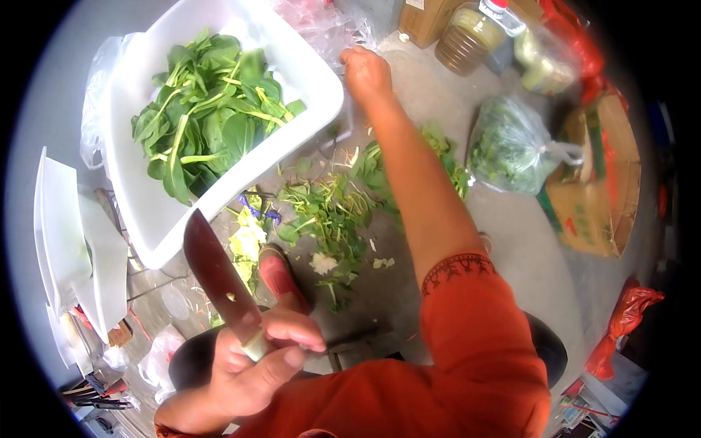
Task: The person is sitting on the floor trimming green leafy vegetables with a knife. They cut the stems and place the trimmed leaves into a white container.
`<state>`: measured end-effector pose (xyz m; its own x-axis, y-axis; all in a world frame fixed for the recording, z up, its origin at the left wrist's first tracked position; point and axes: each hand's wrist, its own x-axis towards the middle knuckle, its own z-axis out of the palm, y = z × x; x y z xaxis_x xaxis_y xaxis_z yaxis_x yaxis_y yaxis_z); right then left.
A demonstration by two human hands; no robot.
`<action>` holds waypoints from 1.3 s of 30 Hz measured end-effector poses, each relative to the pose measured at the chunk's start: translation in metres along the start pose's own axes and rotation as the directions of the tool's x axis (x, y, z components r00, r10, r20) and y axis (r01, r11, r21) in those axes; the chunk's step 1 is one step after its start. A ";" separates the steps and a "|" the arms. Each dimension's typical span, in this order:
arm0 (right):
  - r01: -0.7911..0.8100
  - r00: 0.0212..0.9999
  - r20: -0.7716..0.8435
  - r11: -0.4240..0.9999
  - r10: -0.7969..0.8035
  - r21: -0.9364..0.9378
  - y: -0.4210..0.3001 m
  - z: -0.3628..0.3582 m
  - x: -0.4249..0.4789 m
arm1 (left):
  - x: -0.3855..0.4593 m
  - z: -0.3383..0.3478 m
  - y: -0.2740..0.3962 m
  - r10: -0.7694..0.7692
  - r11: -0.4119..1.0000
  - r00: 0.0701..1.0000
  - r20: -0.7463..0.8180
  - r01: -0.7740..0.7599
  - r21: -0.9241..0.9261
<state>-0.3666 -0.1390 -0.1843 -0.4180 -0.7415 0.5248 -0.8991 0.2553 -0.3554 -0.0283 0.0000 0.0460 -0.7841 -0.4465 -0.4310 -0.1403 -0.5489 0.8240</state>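
Observation:
My left hand (246, 361) holds a knife (219, 274) by its pale handle, wide blade pointing up and left, a small bit stuck on it. Its fingers are partly spread. My right hand (366, 71) is stretched out beside the right rim of a white plastic tub (323, 104), near clear plastic bags (323, 27). Its fingers are curled; whether they hold anything cannot be seen. Leafy greens with pale stems (202, 120) lie in the tub. More loose greens (328, 219) are on the floor below my right forearm, which hides some of them.
At the right are a tied bag of greens (509, 148), an open cardboard box (594, 202) and a red plastic bag (624, 323). A jug of brownish liquid (468, 44) stands at the upper right. White foam boxes (60, 230) stand left; a pink shoe (276, 274) is below the tub.

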 end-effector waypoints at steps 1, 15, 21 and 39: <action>-0.036 0.999 -0.025 0.990 0.040 0.137 0.012 0.007 0.002 | 0.002 0.000 0.001 -0.016 1.000 1.000 0.001 0.016 0.005; -0.727 0.606 0.131 0.613 0.785 -0.310 0.063 -0.055 -0.154 | -0.005 0.000 0.000 -0.046 0.997 0.996 0.078 0.041 0.063; -0.911 0.406 0.230 0.372 0.884 0.178 0.086 -0.062 -0.203 | -0.004 0.007 -0.004 -0.023 0.996 0.998 0.055 0.018 0.087; -0.597 0.796 0.605 -0.150 0.007 0.788 -0.127 -0.221 -0.155 | 0.026 -0.005 -0.031 0.428 0.391 0.903 0.030 -0.214 0.895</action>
<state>-0.2167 0.0803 -0.0497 -0.2610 -0.9639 -0.0529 0.4868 -0.0841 -0.8695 -0.0415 0.0020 0.0075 -0.7864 -0.6172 -0.0261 -0.4280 0.5138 0.7435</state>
